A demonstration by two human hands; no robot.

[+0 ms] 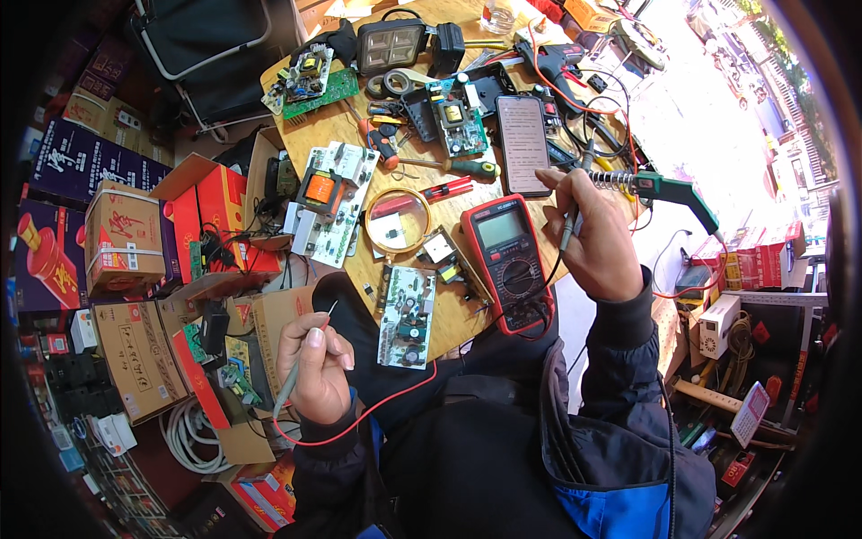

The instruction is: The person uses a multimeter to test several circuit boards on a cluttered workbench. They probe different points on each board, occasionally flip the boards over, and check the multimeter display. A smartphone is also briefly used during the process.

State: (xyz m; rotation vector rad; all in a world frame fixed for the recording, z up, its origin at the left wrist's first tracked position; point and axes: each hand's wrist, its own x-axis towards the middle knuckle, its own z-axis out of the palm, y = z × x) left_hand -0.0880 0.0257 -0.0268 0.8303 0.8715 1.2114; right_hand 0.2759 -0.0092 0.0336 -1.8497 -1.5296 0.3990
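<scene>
Red multimeter (507, 256), right hand (600, 238), probe (567, 232) apparently gripped

The phone (524, 135) at one o'clock shows text too small to read. The right hand (600, 238), near three, partly hides the black probe (567, 229). The left hand (314, 364), at eight, covers the grey probe's (285, 392) middle. The top edge crops the chair (211, 54) at ten; glare blurs the street (718, 99) at two.
</scene>
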